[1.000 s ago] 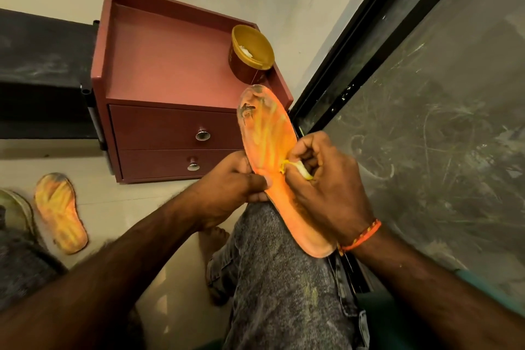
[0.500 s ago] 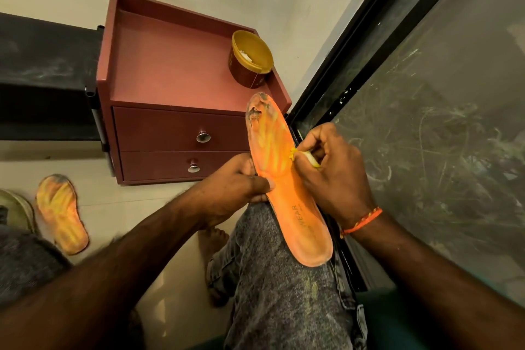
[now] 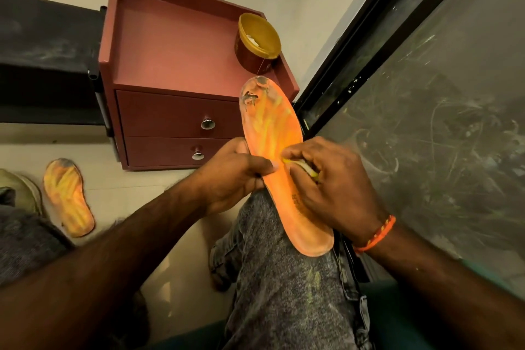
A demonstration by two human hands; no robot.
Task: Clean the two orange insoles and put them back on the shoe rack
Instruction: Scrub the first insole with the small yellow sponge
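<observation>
Left hand (image 3: 235, 176) pinches the insole (image 3: 279, 159) edge, steadying it on the knee. Right hand (image 3: 332, 187), gripping a yellowish wipe (image 3: 305, 166), has slid back toward mid-sole: scrubbing continues (toe grime remains). Second insole (image 3: 68, 197) lies on the floor, far left.

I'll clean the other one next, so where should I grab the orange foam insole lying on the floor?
Pinch the orange foam insole on the floor at its narrower heel end, from above. It lies flat, and the dirty grey patch is at the toe.
</observation>
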